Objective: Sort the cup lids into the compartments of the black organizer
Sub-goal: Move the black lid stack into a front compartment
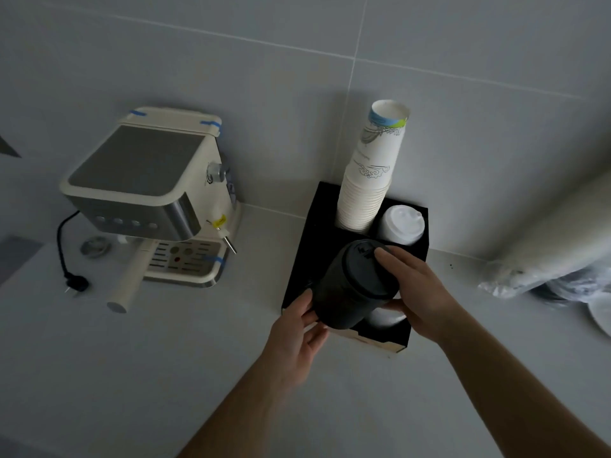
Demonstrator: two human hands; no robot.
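Note:
A tall stack of black cup lids [350, 289] leans over the front left compartment of the black organizer [302, 259] on the counter. My left hand [297, 328] holds the bottom of the stack. My right hand [416, 289] grips its upper side, thumb on the top lid. A stack of white lids [400, 224] stands in the back right compartment, and a tall stack of white paper cups [370, 173] fills the back left one. Something pale shows in the front right compartment [386, 317], partly hidden by my right hand.
A cream espresso machine [148, 196] stands at the left with its unplugged black cord [71, 279] lying on the counter. Plastic-wrapped sleeves [549, 249] and a white plate edge [601, 315] lie at the right. A tiled wall rises behind.

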